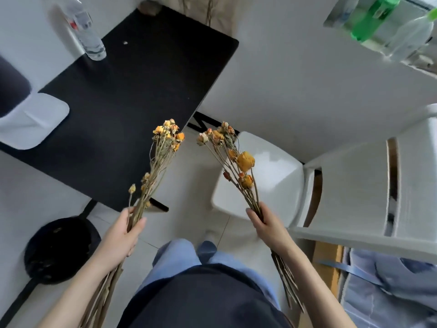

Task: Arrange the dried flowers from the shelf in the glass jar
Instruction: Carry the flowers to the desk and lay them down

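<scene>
Gripping one bunch of dried flowers (pixel 165 147) above curled left hand (pixel 123 235) fingers, another bunch (pixel 234 157) above the right hand (pixel 264 223); brittle heads may shed if squeezed. Jar unseen.

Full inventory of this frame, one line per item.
left bunch: 1, yellow-orange dried flowers, held centre left
right bunch: 1, same colours, held centre right
table: 1, black, upper left
water bottle: 1, clear, on table
near chair: 1, white, centre right
far chair: 1, white, left edge
shelf unit: 1, white, right
green bottle: 1, green, top right
clear bottle: 1, clear, beside green bottle
round object: 1, black, floor lower left
left hand: 1, bare, grips left bunch's stems
right hand: 1, bare, grips right bunch's stems
</scene>
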### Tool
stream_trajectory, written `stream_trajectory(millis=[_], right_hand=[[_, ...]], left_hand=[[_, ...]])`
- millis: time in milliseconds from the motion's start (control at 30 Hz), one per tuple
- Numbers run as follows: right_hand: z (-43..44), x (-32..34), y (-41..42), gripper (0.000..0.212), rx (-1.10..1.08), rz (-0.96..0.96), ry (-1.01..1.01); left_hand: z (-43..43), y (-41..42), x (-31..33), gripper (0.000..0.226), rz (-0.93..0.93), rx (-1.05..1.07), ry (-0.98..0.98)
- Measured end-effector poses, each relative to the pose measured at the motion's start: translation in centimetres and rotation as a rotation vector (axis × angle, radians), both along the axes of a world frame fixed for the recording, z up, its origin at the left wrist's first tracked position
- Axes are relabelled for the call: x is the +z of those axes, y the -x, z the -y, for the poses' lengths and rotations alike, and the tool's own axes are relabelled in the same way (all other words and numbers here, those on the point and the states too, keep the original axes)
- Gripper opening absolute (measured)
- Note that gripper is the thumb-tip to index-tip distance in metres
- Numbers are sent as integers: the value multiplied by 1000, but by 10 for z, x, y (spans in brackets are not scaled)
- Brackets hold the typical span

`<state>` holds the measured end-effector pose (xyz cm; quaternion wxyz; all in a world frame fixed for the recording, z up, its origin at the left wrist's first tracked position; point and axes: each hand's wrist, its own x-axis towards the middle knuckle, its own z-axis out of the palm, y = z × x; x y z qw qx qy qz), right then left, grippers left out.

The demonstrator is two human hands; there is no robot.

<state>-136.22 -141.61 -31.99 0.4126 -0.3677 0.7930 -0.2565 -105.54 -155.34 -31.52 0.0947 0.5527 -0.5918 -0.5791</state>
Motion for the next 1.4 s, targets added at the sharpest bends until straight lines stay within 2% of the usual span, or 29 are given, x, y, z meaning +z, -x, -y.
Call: stream_trajectory(millis=[267,500,900,1033,1200,1400], right_hand=[[95,-3,39,33,135,-45,8],[182,-1,38,31,184,-76,60],[298,16,32,26,287,-91,111],[342,21,39,19,290,-58,152],[412,23,58,22,296,-65,167],[508,23,97,17,397,25,189]], left_hand=[[62,22,1,6,11,99,11],[132,31,-1,7,-46,184,-44],[215,61,9,7,-87,240,-30],[251,81,9,6,-91,250,-23],[311,112,15,6,-119,283,13],[375,176,12,11,-196,467,31]])
